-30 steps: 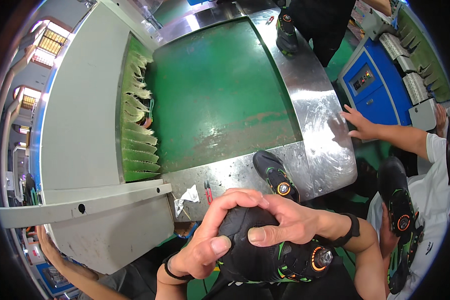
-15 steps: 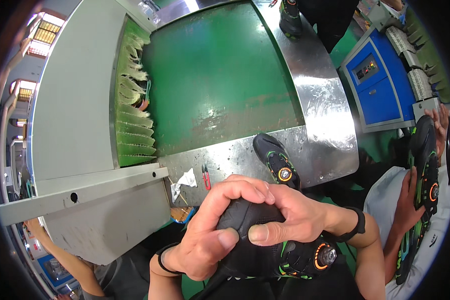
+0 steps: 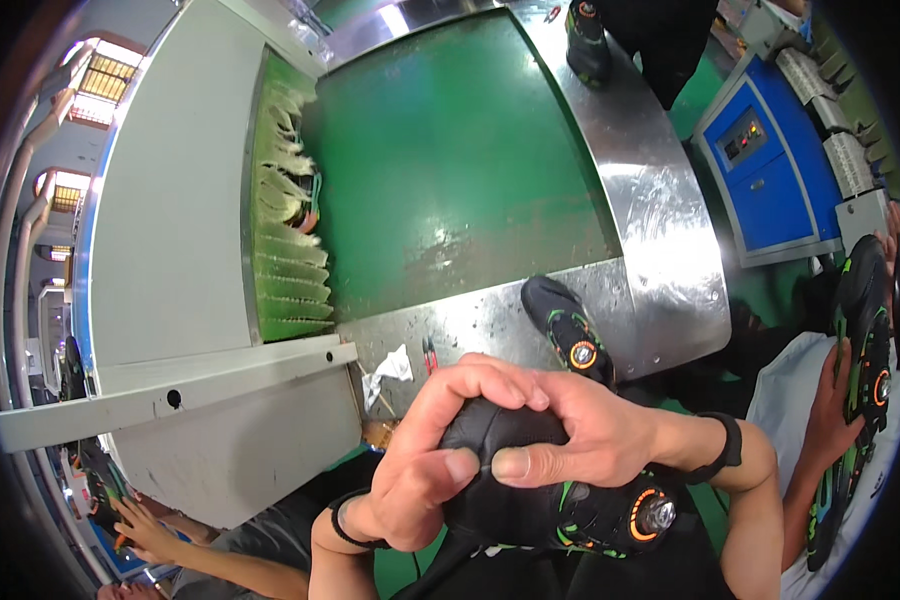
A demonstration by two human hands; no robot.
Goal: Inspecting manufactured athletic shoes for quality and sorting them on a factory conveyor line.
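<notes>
Both hands grip a black shoe (image 3: 560, 505) at six o'clock in the view: the left hand (image 3: 425, 470) curls over its toe from the eight o'clock side, thumb pressed flat on top, while the right hand (image 3: 580, 430) wraps across from three o'clock, thumb tip meeting the left thumb. Compared with a second ago, the grip is unchanged, but the view has drawn closer. A second black shoe (image 3: 568, 330) lies on the steel table (image 3: 670, 260) at twelve o'clock of the hands, beside the green belt (image 3: 450, 170).
</notes>
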